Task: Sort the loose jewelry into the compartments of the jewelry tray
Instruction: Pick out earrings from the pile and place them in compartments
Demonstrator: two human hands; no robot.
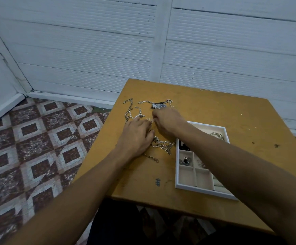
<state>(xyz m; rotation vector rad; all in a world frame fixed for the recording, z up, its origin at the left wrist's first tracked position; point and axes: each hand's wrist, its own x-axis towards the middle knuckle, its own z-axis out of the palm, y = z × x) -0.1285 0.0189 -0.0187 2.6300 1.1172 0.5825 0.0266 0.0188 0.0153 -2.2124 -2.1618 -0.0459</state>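
Ochre desk carries loose chains beside the white jewelry tray, half hidden by the right forearm. Left hand fingers lie released, flat; right hand fingers curl, grasp indiscernible.

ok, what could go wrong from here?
1. The pearl strand and link chain lie tangled beside the left hand; lifting one may drag the other.
2. The right forearm crosses over the tray; pulling back could nudge it.
3. The far chain lies near the table edge and might slide off.
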